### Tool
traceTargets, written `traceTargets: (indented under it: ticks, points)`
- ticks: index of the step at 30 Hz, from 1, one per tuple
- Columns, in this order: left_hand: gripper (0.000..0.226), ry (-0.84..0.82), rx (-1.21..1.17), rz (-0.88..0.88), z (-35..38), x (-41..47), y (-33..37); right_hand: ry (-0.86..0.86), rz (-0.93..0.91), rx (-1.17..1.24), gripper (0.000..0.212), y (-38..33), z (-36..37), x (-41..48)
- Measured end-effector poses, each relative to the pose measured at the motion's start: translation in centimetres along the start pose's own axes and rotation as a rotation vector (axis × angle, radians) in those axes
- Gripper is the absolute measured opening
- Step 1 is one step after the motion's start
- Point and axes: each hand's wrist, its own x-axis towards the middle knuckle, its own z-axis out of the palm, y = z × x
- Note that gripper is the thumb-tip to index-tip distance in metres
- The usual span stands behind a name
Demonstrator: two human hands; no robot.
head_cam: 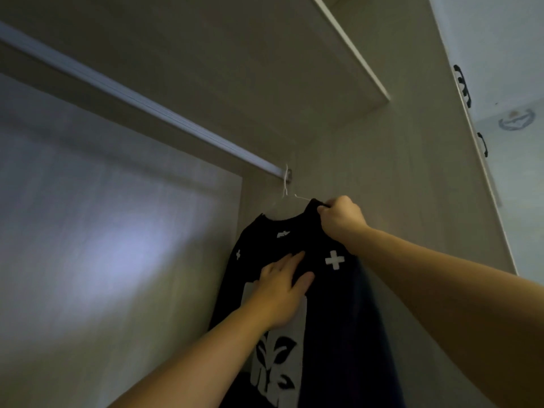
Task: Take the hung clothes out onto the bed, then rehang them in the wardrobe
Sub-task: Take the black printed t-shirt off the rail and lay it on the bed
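Note:
A black shirt with white crosses and a white leaf print hangs on a thin white wire hanger. The hanger's hook sits over the wardrobe rail at its right end, close to the side wall. My right hand grips the shirt's right shoulder where the hanger arm runs under the cloth. My left hand lies flat on the shirt's chest with straight fingers. A darker garment shows just behind the shirt on the right.
The wardrobe's back panel fills the left, and a shelf runs overhead. The right side wall stands just beside the shirt. Closed doors with black handles are at the far right.

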Motion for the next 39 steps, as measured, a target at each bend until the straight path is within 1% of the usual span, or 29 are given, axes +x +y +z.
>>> traceTargets:
  ticks: [4,9,13,17,20,23,26,28,31,33,37,39]
  points:
    - [0.057,0.111,-0.014,0.048,-0.3,-0.2,0.3,0.068,-0.146,-0.035,0.024,0.1,-1.7,-0.8]
    - [0.059,0.378,0.072,0.06,-1.2,-0.4,1.7,0.153,-0.255,-0.086,0.03,1.2,-6.0,-3.3]
    - [0.061,0.551,0.056,0.064,-1.0,-0.3,4.0,0.253,-0.3,-0.204,0.029,3.1,-12.0,-6.2]
    - [0.062,0.628,0.023,0.088,0.6,0.6,8.1,0.341,-0.343,-0.345,0.024,4.8,-19.3,-9.5]
    - [0.061,0.633,-0.004,0.143,3.0,0.9,12.4,0.393,-0.353,-0.464,0.021,5.8,-25.2,-12.2]
    - [0.059,0.603,-0.074,0.205,5.9,0.6,17.7,0.442,-0.325,-0.615,0.021,7.6,-31.2,-14.7]
    - [0.058,0.599,-0.138,0.343,8.9,0.0,23.7,0.496,-0.281,-0.744,0.021,9.4,-37.5,-17.2]
    - [0.055,0.604,-0.213,0.41,11.3,-0.7,28.0,0.529,-0.248,-0.825,0.022,10.5,-41.7,-19.3]
    - [0.05,0.592,-0.351,0.429,14.7,-2.3,34.7,0.554,-0.214,-0.93,0.023,12.2,-47.9,-22.8]
    - [0.049,0.535,-0.438,0.438,17.3,-3.7,38.9,0.556,-0.178,-0.979,0.024,13.5,-51.8,-25.5]
    - [0.045,0.357,-0.578,0.403,23.4,-6.7,46.1,0.558,-0.081,-1.055,0.029,16.5,-58.7,-31.2]
    - [0.039,0.254,-0.628,0.395,27.0,-8.4,49.2,0.561,-0.029,-1.099,0.025,18.0,-61.5,-34.4]
